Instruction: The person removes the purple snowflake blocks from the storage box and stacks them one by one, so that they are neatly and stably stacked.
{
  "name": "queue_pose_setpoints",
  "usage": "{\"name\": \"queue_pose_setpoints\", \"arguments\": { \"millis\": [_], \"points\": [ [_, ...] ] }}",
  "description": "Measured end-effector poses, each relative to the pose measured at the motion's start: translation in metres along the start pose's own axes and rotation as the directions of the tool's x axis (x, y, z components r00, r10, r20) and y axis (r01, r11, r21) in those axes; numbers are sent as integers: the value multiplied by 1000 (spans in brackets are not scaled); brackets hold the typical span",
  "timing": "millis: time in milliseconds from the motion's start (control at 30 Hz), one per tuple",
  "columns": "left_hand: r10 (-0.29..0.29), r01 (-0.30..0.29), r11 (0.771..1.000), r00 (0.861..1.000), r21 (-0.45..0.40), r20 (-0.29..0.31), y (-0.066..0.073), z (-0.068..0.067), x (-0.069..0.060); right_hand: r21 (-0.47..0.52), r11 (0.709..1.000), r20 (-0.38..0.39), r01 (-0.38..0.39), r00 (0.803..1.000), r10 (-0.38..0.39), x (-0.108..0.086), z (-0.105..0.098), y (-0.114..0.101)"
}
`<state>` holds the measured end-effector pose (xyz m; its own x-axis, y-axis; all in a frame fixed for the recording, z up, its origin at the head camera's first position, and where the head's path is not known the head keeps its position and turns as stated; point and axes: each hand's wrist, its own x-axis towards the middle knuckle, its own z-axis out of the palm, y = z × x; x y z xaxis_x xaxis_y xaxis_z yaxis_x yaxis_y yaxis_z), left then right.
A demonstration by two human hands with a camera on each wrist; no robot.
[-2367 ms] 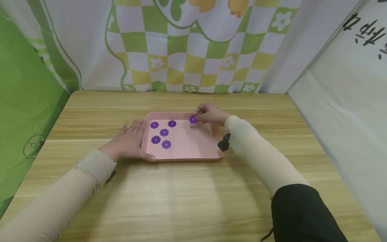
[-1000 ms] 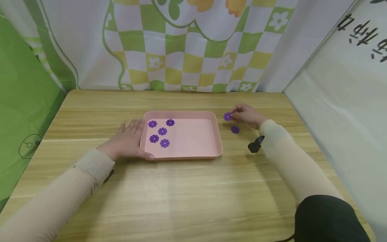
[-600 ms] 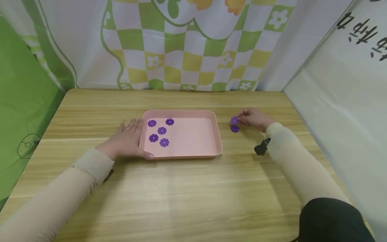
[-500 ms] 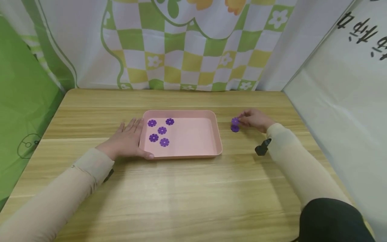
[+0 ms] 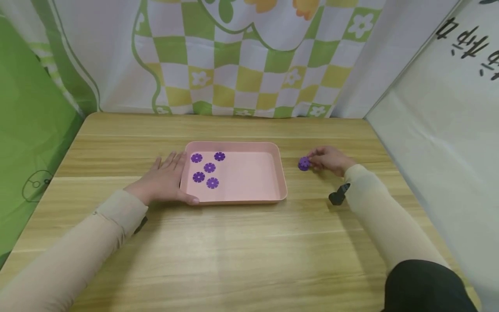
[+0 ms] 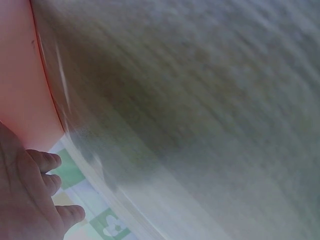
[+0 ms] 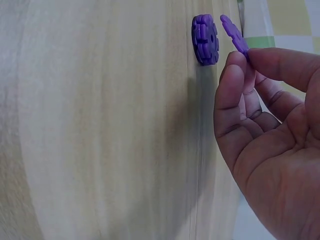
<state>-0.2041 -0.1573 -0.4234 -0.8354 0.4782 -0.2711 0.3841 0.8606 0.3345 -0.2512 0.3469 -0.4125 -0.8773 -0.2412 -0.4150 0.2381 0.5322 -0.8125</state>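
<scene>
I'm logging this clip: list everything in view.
table: 1, tan, centre
tray: 1, pink, on the table
loose discs: 5, purple, tray's left part
stacked discs: at least 2, purple, right of tray
held disc: 1, purple, in right hand's grip
curtain: 1, white, green, yellow, orange, behind table
green sheet: 1, green, at left
white sheet: 1, white, black writing, at right
round outline: 1, dark, table's left edge
wrist devices: 2, black, one per wrist
sleeves: 2, beige, both arms; right upper part black
left hand: 1, against tray's left end
right hand: 1, by stacked discs
</scene>
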Motion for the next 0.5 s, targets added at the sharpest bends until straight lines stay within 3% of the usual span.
{"name": "queue_pose_setpoints", "arguments": {
  "millis": [500],
  "points": [
    [-5,5,1000,1000,-9,6,1,-1,0,48,998,15,-48,999,47,4,1,6]
  ]
}}
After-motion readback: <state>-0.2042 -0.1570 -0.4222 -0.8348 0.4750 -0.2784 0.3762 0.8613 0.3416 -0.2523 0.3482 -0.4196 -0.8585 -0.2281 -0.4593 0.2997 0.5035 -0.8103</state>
